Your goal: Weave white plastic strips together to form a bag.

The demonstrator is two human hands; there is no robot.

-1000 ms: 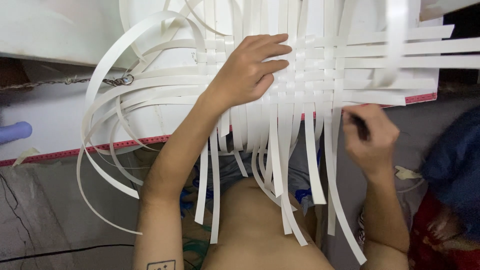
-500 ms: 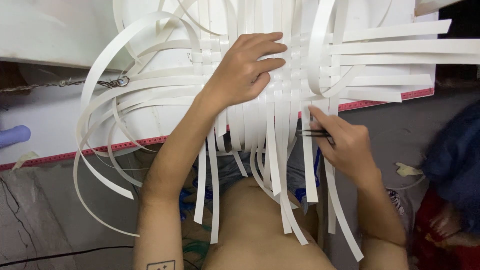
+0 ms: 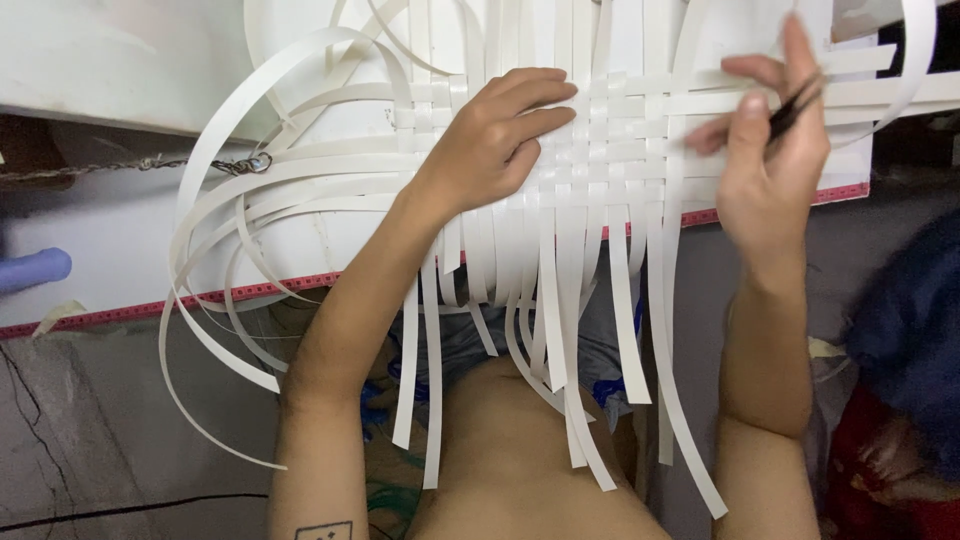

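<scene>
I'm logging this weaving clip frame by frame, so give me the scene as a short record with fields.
work surface: white board with a red-edged rim
material: white strips, woven into a flat mat on the board, loose ends hanging off the near edge and looping to the left
left hand: left hand pressed flat, palm down, on the woven mat
right hand: right hand raised over the mat's right side, grip closed on a thin dark tool
other: metal chain at the left; blue cloth at the right
</scene>
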